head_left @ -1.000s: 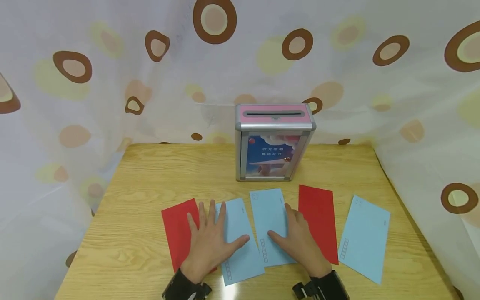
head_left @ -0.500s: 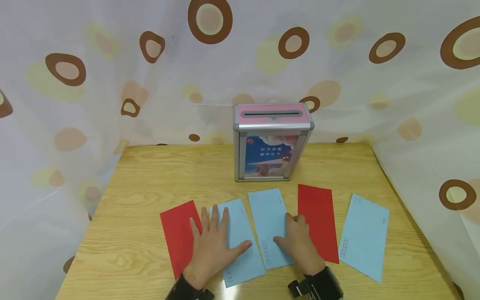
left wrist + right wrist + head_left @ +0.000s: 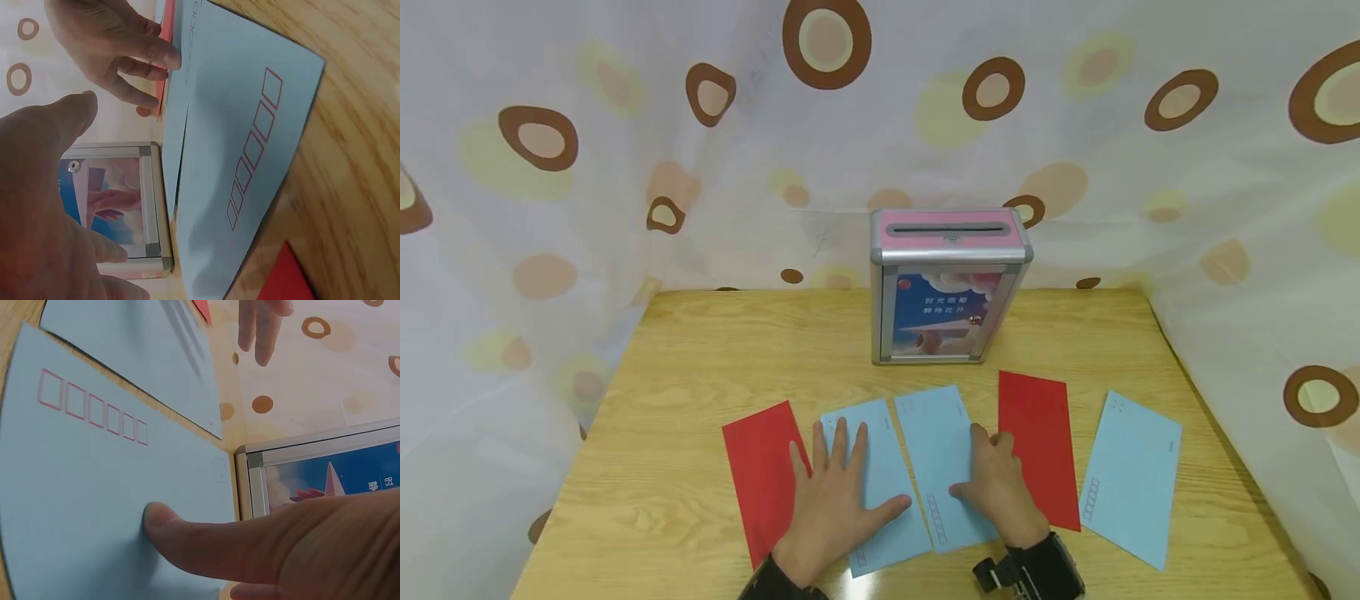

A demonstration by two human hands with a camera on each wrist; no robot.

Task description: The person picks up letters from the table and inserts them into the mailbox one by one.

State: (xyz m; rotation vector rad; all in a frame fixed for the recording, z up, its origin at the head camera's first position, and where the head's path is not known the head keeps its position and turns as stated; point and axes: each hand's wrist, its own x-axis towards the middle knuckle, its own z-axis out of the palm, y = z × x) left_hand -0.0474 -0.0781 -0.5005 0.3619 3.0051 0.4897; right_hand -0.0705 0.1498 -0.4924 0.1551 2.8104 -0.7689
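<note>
The right hand's point(image 3: 1000, 487) thumb point(image 3: 161, 515) is laid on the face of the right-centre blue envelope point(image 3: 934, 454), and its other fingers are bent at that envelope's right edge; whether the edge is pinched cannot be told. The left hand's point(image 3: 829, 510) fingers are fanned apart over the left-centre blue envelope point(image 3: 891, 475), with the left red envelope point(image 3: 762, 475) partly covered by the hand. The two centre envelopes are laid side by side, divided by a narrow strip of wooden table point(image 3: 737, 350). Beyond the right hand, the right red envelope point(image 3: 1045, 450) and the far-right blue envelope point(image 3: 1131, 479) are seen flat, just beside each other. Behind them all, a silver-framed letter box point(image 3: 951, 283) with a slotted pink top is stood upright, backed by a patterned white curtain point(image 3: 850, 142).
</note>
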